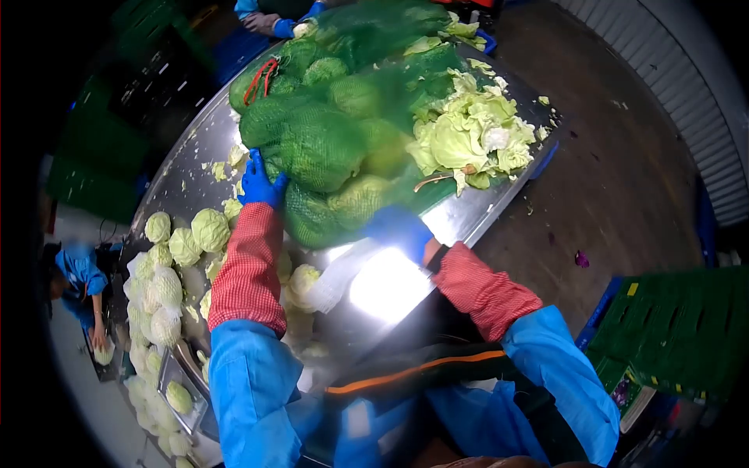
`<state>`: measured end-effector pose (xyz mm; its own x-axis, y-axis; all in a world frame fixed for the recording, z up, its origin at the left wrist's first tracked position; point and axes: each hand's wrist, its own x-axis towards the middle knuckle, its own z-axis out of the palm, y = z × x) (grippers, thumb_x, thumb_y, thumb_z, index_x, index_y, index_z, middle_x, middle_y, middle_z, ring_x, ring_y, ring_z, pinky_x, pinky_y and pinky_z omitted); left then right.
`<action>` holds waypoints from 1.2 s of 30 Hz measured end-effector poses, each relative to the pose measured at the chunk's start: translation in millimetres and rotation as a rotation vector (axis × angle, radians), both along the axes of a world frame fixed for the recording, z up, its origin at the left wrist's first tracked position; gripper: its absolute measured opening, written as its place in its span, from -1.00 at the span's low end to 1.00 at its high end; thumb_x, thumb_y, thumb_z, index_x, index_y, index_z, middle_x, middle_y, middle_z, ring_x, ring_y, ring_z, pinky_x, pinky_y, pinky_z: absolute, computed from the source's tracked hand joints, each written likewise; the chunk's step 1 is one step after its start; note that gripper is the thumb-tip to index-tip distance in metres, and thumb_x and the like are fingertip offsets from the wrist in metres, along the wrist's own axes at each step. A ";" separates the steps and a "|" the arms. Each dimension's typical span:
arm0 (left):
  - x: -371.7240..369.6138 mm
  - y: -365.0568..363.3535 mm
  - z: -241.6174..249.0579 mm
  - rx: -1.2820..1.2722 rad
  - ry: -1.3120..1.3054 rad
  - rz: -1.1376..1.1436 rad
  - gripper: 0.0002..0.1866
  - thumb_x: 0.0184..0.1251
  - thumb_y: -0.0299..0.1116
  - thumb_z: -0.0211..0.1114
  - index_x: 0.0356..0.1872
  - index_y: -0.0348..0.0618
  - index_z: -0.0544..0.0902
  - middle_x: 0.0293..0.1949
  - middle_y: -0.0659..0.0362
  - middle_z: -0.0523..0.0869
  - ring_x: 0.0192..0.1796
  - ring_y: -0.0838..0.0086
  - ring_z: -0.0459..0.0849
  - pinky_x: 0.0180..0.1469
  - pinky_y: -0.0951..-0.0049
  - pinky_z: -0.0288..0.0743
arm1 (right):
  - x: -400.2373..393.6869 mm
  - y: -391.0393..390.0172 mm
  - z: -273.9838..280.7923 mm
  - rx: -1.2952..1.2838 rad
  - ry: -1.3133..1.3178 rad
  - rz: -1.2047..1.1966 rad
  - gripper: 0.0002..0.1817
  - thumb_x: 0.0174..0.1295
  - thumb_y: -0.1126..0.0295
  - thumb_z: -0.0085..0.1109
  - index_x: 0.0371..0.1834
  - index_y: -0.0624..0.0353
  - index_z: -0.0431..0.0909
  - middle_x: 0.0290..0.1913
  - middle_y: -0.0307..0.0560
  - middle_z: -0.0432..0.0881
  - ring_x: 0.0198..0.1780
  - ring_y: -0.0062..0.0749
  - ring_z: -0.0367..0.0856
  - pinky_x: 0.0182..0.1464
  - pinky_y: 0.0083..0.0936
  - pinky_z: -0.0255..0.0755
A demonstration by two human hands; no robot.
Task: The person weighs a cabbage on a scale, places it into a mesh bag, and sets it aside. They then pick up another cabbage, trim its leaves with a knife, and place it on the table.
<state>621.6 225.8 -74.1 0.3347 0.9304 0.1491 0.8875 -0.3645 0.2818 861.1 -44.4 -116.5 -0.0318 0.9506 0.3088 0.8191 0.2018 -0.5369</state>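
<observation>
Green mesh bags of cabbages (312,144) lie across the metal table in front of me. My left hand (261,186), in a blue glove, rests against the left side of the nearest bag, its fingers stretched upward and the thumb apart. By the bag's lower right end is my right hand (396,230), also blue-gloved. Motion smears its fingers, so its grip does not show. A red tie (261,80) sits on the bags at the upper left. Loose pale cabbages (209,230) lie left of my left forearm.
Trimmed cabbage leaves (464,136) are heaped on the table's (480,204) right side. At the far end are another person's gloved hands (285,27). A co-worker (82,273) handles a cabbage at the left. Green crates (663,327) stand at the lower right.
</observation>
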 end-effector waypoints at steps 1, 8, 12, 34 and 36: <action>-0.7 -6.1 0.4 0.002 -0.028 0.016 0.09 0.07 0.07 0.41 0.53 0.23 -0.12 0.49 0.01 0.12 0.45 0.03 0.18 0.33 -0.31 0.07 | 23.3 -2.7 7.0 -0.015 -0.198 0.115 -0.80 0.26 0.30 0.08 -0.18 0.10 0.63 -0.20 -0.04 0.65 -0.12 -0.12 0.58 -0.03 -0.31 0.44; -19.2 -80.6 -3.6 0.215 -0.360 0.083 -0.31 0.19 -0.04 0.38 0.34 -0.01 0.40 0.25 -0.10 0.48 0.31 0.06 0.41 0.35 0.22 0.25 | 222.1 -0.9 -32.5 -0.186 -0.616 -0.221 -0.95 -0.02 0.46 0.12 -0.47 0.11 0.56 -0.36 0.07 0.58 -0.27 0.02 0.59 -0.25 -0.11 0.45; -43.8 -157.5 56.2 0.004 -0.756 0.336 -0.61 0.32 -0.22 0.30 0.14 -0.06 0.61 0.02 0.09 0.68 0.08 0.39 0.62 0.17 0.44 0.41 | 233.5 8.2 -11.1 -0.123 -0.613 -0.036 -0.87 0.06 0.28 0.22 -0.46 0.06 0.54 -0.42 -0.02 0.54 -0.33 -0.06 0.57 -0.30 -0.15 0.43; 13.2 -317.5 -50.6 -0.050 0.042 -0.051 -0.44 0.13 -0.37 0.19 0.23 -0.21 0.43 -0.11 -0.03 0.59 -0.13 0.15 0.60 -0.13 0.16 0.50 | 236.2 -12.1 -12.7 -0.251 -0.826 -0.160 -0.71 0.21 0.15 0.21 -0.47 0.15 0.49 -0.40 0.12 0.54 -0.27 0.10 0.56 -0.29 -0.07 0.41; 15.4 -321.4 -86.8 -0.072 0.033 0.013 -0.52 0.12 -0.39 0.23 0.15 -0.13 0.52 -0.28 0.06 0.62 -0.23 0.18 0.62 -0.25 0.19 0.51 | 227.3 -15.5 8.8 -0.169 -0.861 -0.023 -0.69 0.20 0.10 0.21 -0.48 0.12 0.52 -0.42 0.06 0.56 -0.29 0.01 0.59 -0.32 -0.12 0.44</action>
